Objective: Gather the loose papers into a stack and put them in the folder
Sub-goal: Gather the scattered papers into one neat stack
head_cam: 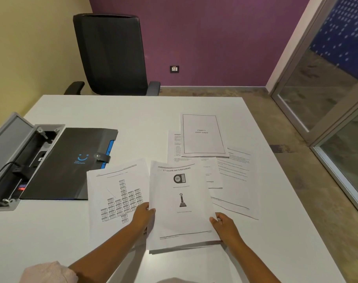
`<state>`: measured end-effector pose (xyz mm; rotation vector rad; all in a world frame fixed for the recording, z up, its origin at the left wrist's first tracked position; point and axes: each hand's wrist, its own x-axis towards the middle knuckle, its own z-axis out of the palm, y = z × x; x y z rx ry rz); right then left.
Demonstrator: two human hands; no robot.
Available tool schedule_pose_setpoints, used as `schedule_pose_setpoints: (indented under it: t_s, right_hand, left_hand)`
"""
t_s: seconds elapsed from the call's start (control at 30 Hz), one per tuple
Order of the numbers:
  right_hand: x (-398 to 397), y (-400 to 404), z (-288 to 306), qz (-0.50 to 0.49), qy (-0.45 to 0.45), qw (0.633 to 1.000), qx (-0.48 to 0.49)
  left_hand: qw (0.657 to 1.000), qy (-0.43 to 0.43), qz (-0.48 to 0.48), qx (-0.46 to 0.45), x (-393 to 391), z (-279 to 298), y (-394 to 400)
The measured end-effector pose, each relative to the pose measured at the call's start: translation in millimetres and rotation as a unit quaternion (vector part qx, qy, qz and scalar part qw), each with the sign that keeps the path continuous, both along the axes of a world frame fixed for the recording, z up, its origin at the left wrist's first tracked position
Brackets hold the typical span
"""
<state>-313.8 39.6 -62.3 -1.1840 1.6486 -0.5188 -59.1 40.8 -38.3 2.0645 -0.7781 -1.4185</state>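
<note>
I hold a thin stack of papers, topped by an "Awards and Achievements" page (180, 203), lifted a little above the white table (117, 113). My left hand (144, 216) grips its left edge and my right hand (223, 226) grips its right edge. A diagram page (115, 201) lies flat to the left, partly under my left hand. Further back right lie a "Chapter 4" title page (202, 134) and text pages (237, 180), overlapping loosely. The black folder (72, 160) lies shut with a snap strap at the left.
An open grey cable box (17, 158) with plugs sits in the table at the far left, touching the folder. A black office chair (110, 54) stands behind the table. The table's right edge runs close to a glass door (327, 88).
</note>
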Motion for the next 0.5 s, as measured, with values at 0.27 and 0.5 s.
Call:
schedule_pose_setpoints:
  t_s: [0.27,0.5]
  right_hand:
    - [0.2,-0.3,0.0,0.010,-0.004,1.000,-0.001]
    - [-4.4,3.6,-7.1,0.022,0.020,1.000,0.006]
  left_hand:
    - [1.000,0.003,0.000,0.000,3.6,-2.7,1.2]
    - [1.000,0.014,0.008,0.012,6.2,-3.1,1.9]
